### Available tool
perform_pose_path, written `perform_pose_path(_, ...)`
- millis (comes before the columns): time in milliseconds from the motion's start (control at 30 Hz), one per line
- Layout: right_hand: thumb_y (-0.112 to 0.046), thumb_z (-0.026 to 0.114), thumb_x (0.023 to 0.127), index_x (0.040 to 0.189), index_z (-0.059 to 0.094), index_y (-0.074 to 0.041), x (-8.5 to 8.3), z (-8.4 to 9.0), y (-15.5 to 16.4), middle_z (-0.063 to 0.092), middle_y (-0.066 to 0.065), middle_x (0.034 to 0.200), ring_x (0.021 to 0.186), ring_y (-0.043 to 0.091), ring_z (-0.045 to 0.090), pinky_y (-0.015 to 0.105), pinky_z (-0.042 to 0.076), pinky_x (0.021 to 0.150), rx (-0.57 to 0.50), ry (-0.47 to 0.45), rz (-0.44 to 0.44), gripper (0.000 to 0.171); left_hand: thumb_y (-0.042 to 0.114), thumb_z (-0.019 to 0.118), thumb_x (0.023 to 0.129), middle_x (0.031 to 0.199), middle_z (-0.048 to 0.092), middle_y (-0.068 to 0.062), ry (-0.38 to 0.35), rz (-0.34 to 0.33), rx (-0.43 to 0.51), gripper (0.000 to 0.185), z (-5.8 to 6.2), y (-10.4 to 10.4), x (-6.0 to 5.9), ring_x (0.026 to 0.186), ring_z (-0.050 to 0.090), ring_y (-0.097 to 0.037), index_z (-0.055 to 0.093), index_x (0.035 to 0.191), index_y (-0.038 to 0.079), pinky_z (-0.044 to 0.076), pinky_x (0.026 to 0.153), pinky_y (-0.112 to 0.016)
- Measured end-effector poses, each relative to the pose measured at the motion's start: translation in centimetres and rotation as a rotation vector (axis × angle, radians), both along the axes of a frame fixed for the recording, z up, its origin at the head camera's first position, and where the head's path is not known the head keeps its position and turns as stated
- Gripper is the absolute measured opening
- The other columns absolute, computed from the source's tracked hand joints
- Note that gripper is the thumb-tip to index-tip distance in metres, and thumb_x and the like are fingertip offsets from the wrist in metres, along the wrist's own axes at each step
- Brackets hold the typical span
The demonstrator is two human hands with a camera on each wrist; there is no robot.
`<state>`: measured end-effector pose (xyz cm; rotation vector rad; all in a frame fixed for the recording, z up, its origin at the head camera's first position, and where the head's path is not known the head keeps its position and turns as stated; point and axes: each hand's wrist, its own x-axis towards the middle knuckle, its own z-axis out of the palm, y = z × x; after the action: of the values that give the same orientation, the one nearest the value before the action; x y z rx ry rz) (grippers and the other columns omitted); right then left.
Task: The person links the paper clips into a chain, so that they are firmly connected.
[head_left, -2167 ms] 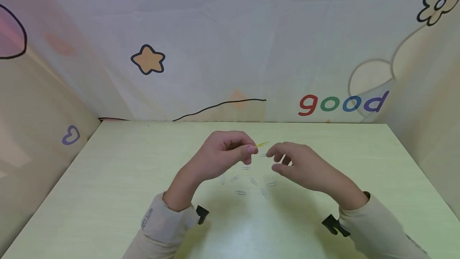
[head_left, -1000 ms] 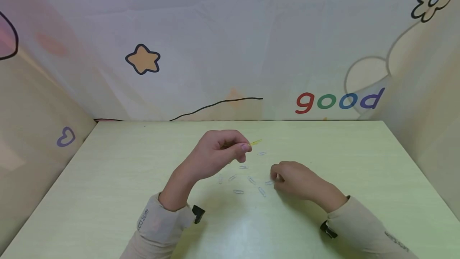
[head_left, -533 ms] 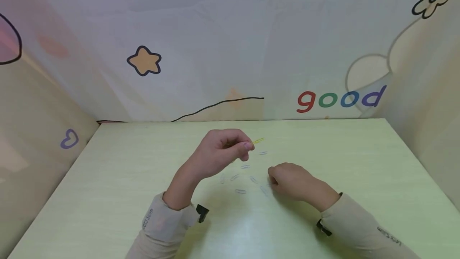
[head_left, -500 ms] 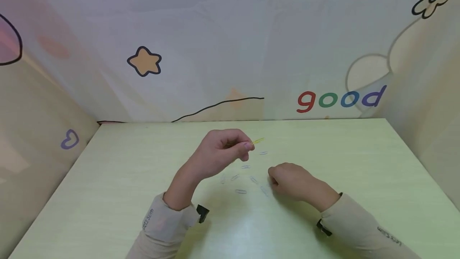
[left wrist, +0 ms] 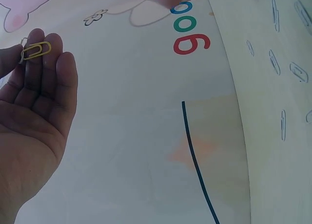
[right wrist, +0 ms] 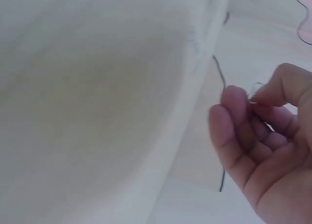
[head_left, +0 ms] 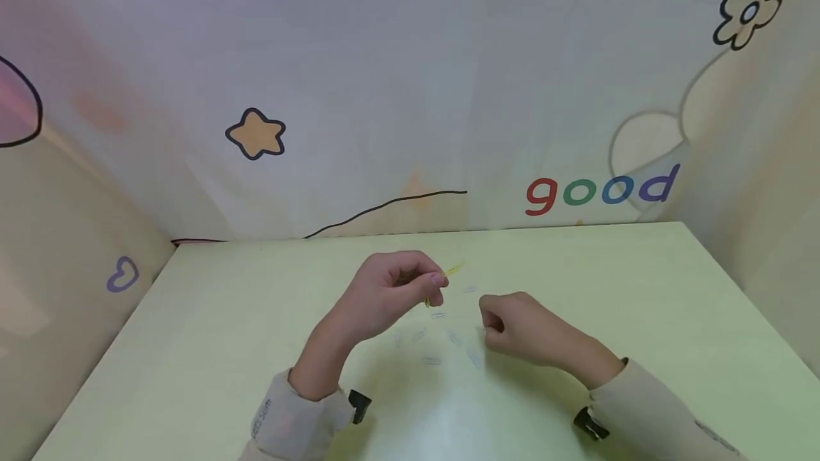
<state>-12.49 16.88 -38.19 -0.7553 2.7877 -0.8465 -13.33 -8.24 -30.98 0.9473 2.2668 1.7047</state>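
**Two thin clips, two fingertip holds: either one can slip**

Your yellow paper clip (left wrist: pixel 35 50) sits at the tips of your left hand (head_left: pixel 391 295), raised above the bench (head_left: pixel 192 347) and held only at one end, with most of the wire sticking out past the fingers (left wrist: pixel 43 68). In the left wrist view it lies against the fingertips and the thumb is barely in frame, so the hold looks light; a small twist could likely flick the clip out.

Your right hand (head_left: pixel 522 329) is curled, low and just off the bench, and the right wrist view shows a silver paper clip (right wrist: pixel 254 91) pinched between thumb and forefinger. That pinch is also at the very tips, and the picture is blurred, so you cannot count on how much wire is caught.

If you bring the two clips together, I judge the risk to be misalignment: both wires are thin, and pressing one against the other may spring it loose.

A dropped clip would land among the loose paper clips (head_left: pixel 448 340) scattered between your hands, where the silver one would be hard to pick out.
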Motion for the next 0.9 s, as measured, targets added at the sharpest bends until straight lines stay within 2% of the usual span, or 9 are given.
perform_pose_path(300, 0.003, 0.061, 0.087, 0.084, 0.058, -0.019, 1.0, 3.6, 0.5, 0.058, -0.008, 0.074, 0.068, 0.011, 0.055, 0.026, 0.047, 0.060, -0.272, 0.035, -0.046, 0.023, 0.016, 0.065, 0.097, 0.080, 0.068, -0.001, -0.008, 0.008, -0.016, 0.010, -0.4, 0.4, 0.0, 0.075, 0.066, -0.018, 0.073, 0.093, 0.011, 0.049, 0.068, -0.030)
perform_pose_path(433, 0.004, 0.063, 0.090, 0.089, 0.066, -0.019, 1.4, 5.0, 0.6, 0.064, -0.006, 0.083, 0.073, 0.014, 0.060, 0.028, 0.052, 0.064, -0.389, 0.070, -0.061, 0.023, 0.015, 0.065, 0.097, 0.078, 0.064, 0.000, 0.011, 0.018, -0.037, 0.009, -0.5, 0.7, 0.0, 0.071, 0.061, -0.016, 0.072, 0.092, 0.014, 0.048, 0.066, -0.029)
perform_pose_path(600, 0.008, 0.063, 0.090, 0.094, 0.072, -0.017, 1.9, 6.2, 0.5, 0.065, -0.003, 0.088, 0.074, 0.017, 0.062, 0.029, 0.053, 0.067, -0.537, 0.123, -0.061, 0.026, 0.013, 0.064, 0.098, 0.075, 0.060, 0.001, 0.023, 0.032, -0.039, 0.011, -0.6, 1.2, 0.2, 0.067, 0.057, -0.014, 0.073, 0.092, 0.015, 0.046, 0.063, -0.028)
perform_pose_path(733, 0.008, 0.063, 0.091, 0.096, 0.072, -0.010, 2.2, 6.8, 0.3, 0.065, 0.002, 0.090, 0.074, 0.020, 0.064, 0.030, 0.055, 0.068, -0.648, 0.146, -0.052, 0.020, 0.012, 0.064, 0.098, 0.081, 0.063, 0.005, 0.074, 0.051, -0.047, 0.012, -0.5, 1.6, 0.3, 0.072, 0.059, -0.013, 0.074, 0.091, 0.015, 0.050, 0.068, -0.029)
perform_pose_path(900, 0.006, 0.063, 0.094, 0.099, 0.069, -0.001, 2.3, 7.1, 0.2, 0.067, 0.009, 0.089, 0.072, 0.022, 0.069, 0.033, 0.058, 0.071, -0.750, 0.096, -0.079, 0.010, 0.009, 0.064, 0.097, 0.087, 0.065, 0.008, 0.175, 0.046, -0.055, 0.015, -0.4, 1.7, 0.3, 0.077, 0.063, -0.013, 0.074, 0.088, 0.016, 0.055, 0.075, -0.032)
